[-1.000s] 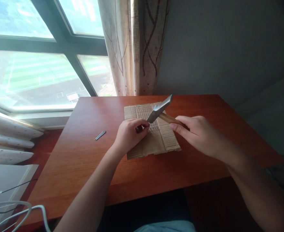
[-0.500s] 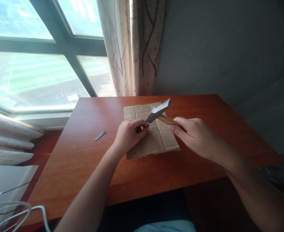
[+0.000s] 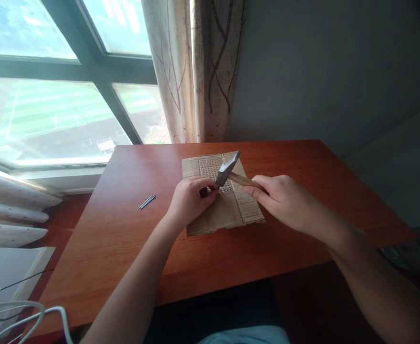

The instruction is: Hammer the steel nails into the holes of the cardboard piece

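Now the hammer (image 3: 226,172) stands steeper over the cardboard (image 3: 227,212)

Over the last second the hammer's head has swung into a more upright tilt, and its raised end has come down and toward the left. The right hand (image 3: 281,193) has shifted the same way, closer to the left hand (image 3: 192,198). For the work, this seems to put the striking end right at the spot marked by the left fingertips, as if in small, careful taps rather than a full swing. Whether the head touches anything there cannot be told from this angle.

The right hand is wrapped firmly around the wooden handle (image 3: 246,179), thumb laid along it. The left hand's thumb and forefinger are pinched together above the holes (image 3: 210,166) in the cardboard; whatever may be between them is too small and hidden to make out.

Meanwhile the cardboard lies flat on the table (image 3: 106,215), the left wrist over its near left part, and it has stayed in place. A few nails (image 3: 147,202) also lie where they were, in a small bundle left of the left hand and well apart from the cardboard. Beyond the table hangs a curtain (image 3: 181,62), beside the window (image 3: 48,107).
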The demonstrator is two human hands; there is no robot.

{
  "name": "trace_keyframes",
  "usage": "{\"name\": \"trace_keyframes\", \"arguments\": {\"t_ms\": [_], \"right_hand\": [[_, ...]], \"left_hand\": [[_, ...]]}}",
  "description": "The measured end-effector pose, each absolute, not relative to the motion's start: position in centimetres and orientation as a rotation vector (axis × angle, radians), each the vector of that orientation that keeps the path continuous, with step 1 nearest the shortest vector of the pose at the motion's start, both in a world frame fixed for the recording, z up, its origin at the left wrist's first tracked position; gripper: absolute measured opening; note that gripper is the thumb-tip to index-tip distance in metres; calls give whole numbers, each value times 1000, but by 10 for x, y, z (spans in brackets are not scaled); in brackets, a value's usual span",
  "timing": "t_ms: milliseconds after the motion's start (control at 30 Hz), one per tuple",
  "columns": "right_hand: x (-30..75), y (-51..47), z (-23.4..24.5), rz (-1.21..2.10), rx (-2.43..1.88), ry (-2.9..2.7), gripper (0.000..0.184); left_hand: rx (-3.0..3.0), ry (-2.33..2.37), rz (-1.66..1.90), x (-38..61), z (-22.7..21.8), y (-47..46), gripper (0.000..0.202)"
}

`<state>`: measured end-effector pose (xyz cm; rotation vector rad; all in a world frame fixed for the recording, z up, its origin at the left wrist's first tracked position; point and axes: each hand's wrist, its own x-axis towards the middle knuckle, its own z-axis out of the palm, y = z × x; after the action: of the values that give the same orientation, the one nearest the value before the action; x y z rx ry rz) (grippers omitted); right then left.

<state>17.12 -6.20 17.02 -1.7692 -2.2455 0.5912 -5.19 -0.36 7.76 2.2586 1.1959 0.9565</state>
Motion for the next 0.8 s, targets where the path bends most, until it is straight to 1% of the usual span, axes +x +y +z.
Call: {"name": "trace_keyframes", "arguments": {"t_ms": [167, 367, 800], "right_hand": [[172, -65, 169, 606, -1739, -2207, 41], [173, -65, 159, 622, -1761, -2234, 37], [170, -63, 152, 647, -1751, -2216, 38]], "left_hand": [[2255, 1161, 956, -53, 77, -2, 8], [2292, 1186, 926, -53, 78, -3, 7], [2280, 1154, 882, -55, 78, 0, 6]]}}
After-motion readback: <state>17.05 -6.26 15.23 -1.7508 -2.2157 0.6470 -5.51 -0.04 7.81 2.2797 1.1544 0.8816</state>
